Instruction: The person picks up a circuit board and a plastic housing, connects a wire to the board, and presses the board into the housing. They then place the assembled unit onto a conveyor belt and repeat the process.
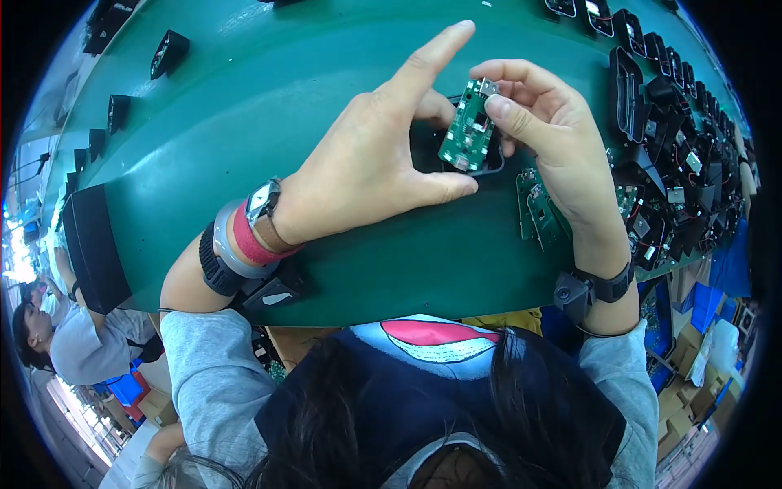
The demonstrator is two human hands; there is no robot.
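A small green circuit board [466,134] with a metal port at its upper end is pinched between the thumb and fingers of my right hand [550,122]. It is tilted above a dark casing [490,169], most of which is hidden behind the board and my fingers. Beside them, on the left, my left hand [375,147] has its index finger stretched out and its thumb spread apart. Part of that hand's other fingers is hidden behind the board's side. Several more green boards [538,210] lie on the green table below my right hand.
A heap of black casings with boards and wires [668,187] covers the table's right side. Open black casings [626,94] line the far right edge. More black pieces [169,55] stand along the left edge, near a black box [96,248]. Another person [90,342] sits at the left.
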